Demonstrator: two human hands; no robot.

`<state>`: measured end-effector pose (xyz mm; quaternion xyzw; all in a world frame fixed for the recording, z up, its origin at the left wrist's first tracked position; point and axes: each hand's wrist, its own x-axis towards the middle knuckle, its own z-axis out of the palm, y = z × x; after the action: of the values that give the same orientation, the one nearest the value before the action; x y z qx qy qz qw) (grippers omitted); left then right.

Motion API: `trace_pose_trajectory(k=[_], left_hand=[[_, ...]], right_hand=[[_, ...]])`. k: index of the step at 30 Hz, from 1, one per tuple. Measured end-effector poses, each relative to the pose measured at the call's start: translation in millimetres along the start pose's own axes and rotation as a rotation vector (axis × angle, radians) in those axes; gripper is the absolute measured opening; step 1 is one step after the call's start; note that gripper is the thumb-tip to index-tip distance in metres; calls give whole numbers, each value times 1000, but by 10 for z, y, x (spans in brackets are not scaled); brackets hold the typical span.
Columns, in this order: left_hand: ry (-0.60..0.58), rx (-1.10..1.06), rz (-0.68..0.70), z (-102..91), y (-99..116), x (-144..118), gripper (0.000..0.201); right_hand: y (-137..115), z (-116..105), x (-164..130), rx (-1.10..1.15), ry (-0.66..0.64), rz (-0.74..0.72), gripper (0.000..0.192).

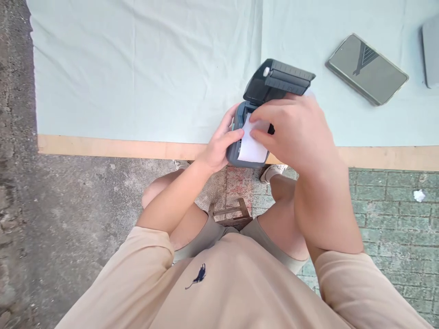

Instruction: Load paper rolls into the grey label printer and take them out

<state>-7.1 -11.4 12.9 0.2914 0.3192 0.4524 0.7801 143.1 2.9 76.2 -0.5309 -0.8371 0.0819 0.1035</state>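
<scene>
One pale cloth [103,82] covers the table [384,158] up to its near wooden edge. Over that edge, slightly right of centre, is a dark handheld device [234,154], its lid [276,80] raised toward the far side. The right hand [291,123] bends over it; whether it grips anything cannot be told. The left hand [220,144] grasps the device's left side. A phone [368,68] lies far right. White paper [253,148] sits inside the device.

A phone [368,69] on pale cloth [164,68], near a grey object [432,52] of unclear kind.
</scene>
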Motion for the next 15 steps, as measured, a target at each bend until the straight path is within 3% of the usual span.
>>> trace_pose_trajectory(k=[6, 9, 12, 15], left_hand=[[-12, 27, 10, 3, -8, 16, 40], [-29, 26, 12, -27, -43, 38, 37], [-48, -8, 50, -85, -87, 79, 35], [-31, -31, 54, -142, -110, 124, 33]], right_hand=[[-36, 112, -1, -135, -53, 145, 22], [-57, 40, -3, -91, -9, 143, 26], [-52, -170, -102, 151, 40, 142, 31], [130, -335, -257, 666, 168, 206, 34]])
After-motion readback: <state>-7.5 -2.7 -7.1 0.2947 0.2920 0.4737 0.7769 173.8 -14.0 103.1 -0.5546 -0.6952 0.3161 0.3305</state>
